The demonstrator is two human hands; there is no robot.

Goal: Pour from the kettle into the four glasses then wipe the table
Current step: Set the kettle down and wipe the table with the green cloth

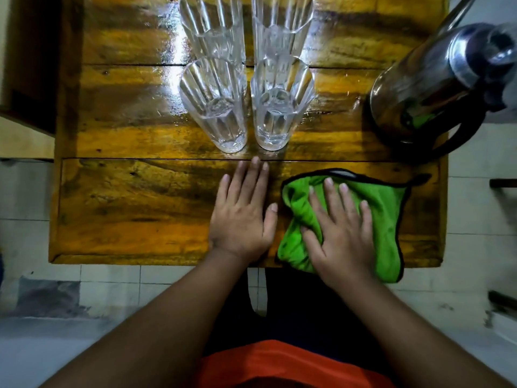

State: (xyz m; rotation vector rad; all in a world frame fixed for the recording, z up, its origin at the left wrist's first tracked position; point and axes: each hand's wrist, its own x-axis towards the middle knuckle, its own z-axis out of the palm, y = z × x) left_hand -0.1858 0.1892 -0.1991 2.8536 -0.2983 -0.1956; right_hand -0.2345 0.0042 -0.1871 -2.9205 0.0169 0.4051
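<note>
You are at the wiping step. Your right hand (pixel 340 233) presses the green microfibre cloth (pixel 386 208) flat, fingers spread, at lower right of the wooden tabletop (pixel 126 208); your left hand (pixel 243 217) rests open, empty. Next, sweep the cloth leftward, clear of the four clear faceted glasses (pixel 221 107).

Top edge crops the rims of the two far glasses (pixel 212 26) and the kettle (pixel 436 88) spout. Kettle lid blurred, right side cut off. Right hand (pixel 341 233) hides the green cloth (pixel 386 208) centre. Water levels indeterminate.
</note>
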